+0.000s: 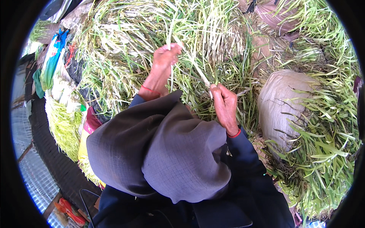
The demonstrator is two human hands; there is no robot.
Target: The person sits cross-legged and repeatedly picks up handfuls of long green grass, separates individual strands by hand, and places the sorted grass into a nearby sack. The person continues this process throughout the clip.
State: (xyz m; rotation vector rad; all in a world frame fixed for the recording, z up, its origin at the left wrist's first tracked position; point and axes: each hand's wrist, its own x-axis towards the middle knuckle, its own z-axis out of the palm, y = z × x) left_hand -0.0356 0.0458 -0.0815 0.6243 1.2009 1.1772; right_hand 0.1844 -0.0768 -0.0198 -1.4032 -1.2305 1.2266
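A long pale green-white stalk (195, 64) stretches slantwise between my two hands. My right hand (225, 104) is closed with thumb and fingers pinching its lower end. My left hand (164, 59), higher and further left, has its fingers pinched at the stalk's upper part; a second thin pale stalk (169, 34) runs up past the same fingers. Beneath and beyond both hands lies a thick heap of long leafy green stalks (125, 41), mixed with dry, straw-coloured leaves. Red cords circle both wrists, and dark grey cloth (186, 159) covers my knees just below the hands.
A stuffed whitish sack (283, 106) sits to the right, with more long green leaves (323, 152) piled around it. On the left are a bundle of yellow-green stalks (62, 129), a blue-and-green plastic bag (55, 59) and a dark mat (57, 152). Red plastic (70, 212) lies lower left.
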